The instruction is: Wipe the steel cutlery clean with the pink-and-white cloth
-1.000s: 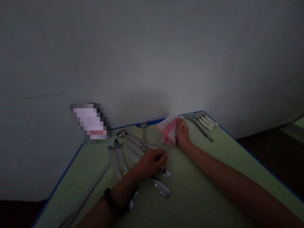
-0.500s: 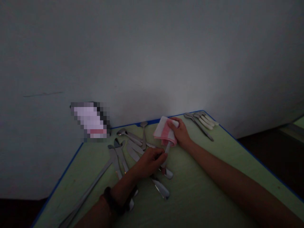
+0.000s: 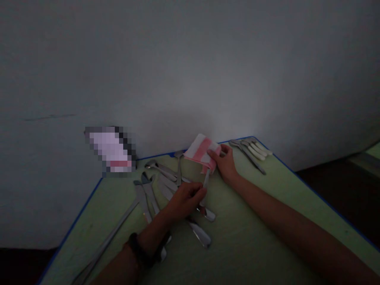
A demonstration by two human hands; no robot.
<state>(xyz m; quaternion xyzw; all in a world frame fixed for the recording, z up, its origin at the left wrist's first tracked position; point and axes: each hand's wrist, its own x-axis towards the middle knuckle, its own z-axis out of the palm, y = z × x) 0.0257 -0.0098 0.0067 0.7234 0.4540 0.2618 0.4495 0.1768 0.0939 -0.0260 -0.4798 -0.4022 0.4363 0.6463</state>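
Note:
My left hand [image 3: 188,200] is closed around the lower part of a slim metal piece of cutlery [image 3: 206,179]. Its upper end is hidden inside a folded pink-and-white striped cloth [image 3: 202,147], so I cannot tell whether it is a knife or a spoon. My right hand [image 3: 226,163] grips the cloth from the right, thumb on top, around that hidden end. Under and beside my left hand lie several table knives [image 3: 168,184] and a spoon [image 3: 179,170], partly covered by the hand and forearm.
The green table [image 3: 261,221] has a blue edge and stands against a grey wall [image 3: 190,71]. Spoons and white-handled cutlery [image 3: 257,150] lie at the far right corner. A blurred-out phone-like object [image 3: 111,150] leans at the far left. Long metal tongs [image 3: 108,239] lie at the left.
My right hand has shifted its hold on the cloth, thumb now on top, and the cloth has spread leftward. My left hand keeps hold of the cutlery, nearly in place.

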